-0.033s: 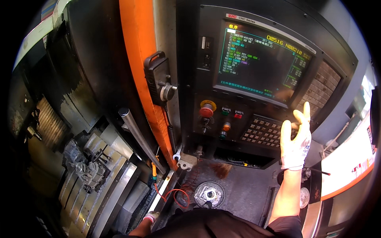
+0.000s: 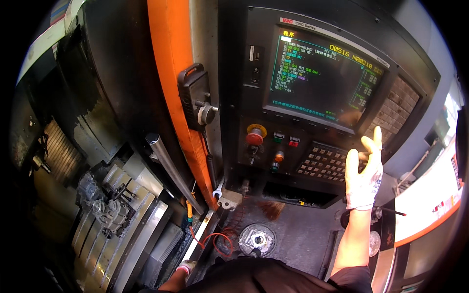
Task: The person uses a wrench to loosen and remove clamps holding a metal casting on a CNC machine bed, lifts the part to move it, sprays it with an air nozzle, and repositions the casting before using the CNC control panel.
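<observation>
My right hand (image 2: 365,173), in a white glove with yellowish fingers, is raised at the right edge of a machine control panel. Its fingers are apart and nothing is in them. Closest to it are the key panel (image 2: 323,161) and the brown-grey button block (image 2: 395,105) beside the lit screen (image 2: 322,73). Low in the view, my left hand (image 2: 186,266), also gloved, is beside the pale door sill (image 2: 198,240). Only a small part of it shows, and its fingers are too hidden to read.
A red emergency stop button (image 2: 254,136) sits below the screen. A handheld control box (image 2: 194,97) hangs on the orange post (image 2: 168,44). At left, a metal casting (image 2: 111,215) rests on the slotted machine table (image 2: 93,244). A red coiled hose (image 2: 222,235) and a round metal part (image 2: 257,240) lie low.
</observation>
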Available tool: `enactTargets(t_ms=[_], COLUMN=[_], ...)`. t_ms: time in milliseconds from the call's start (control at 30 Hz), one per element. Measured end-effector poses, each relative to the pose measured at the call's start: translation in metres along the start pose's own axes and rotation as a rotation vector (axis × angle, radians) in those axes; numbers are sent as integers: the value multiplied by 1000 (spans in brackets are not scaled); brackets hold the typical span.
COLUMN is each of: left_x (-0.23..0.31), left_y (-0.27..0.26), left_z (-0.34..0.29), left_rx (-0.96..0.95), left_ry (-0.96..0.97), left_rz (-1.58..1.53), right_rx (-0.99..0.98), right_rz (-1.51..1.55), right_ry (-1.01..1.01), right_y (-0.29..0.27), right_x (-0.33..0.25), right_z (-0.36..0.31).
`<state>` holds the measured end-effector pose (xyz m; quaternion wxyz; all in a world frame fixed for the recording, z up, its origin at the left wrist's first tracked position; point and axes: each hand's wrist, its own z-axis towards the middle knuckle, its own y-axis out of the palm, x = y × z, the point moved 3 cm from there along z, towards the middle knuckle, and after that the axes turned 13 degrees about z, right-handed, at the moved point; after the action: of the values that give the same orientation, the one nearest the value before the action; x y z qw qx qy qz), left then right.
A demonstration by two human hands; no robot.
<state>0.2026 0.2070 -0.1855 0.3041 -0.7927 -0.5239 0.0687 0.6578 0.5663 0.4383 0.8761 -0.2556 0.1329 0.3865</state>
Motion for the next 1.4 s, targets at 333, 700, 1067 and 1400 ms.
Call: enactTargets(t_ms=[333, 700, 1067, 1400], left_x=[39, 15, 51, 23], left_y=[-28, -20, -32, -13], left_z=[-25, -2, -37, -17], left_rx=[11, -28, -44, -116], left_ry=[34, 55, 41, 24], left_rz=[-85, 57, -54, -4], right_rx=[-3, -21, -9, 8], right_rz=[16, -14, 20, 33], right_ry=[5, -4, 60, 72], right_y=[4, 5, 2, 5], right_x=[-4, -4, -6, -6], right_z=[-1, -1, -1, -2])
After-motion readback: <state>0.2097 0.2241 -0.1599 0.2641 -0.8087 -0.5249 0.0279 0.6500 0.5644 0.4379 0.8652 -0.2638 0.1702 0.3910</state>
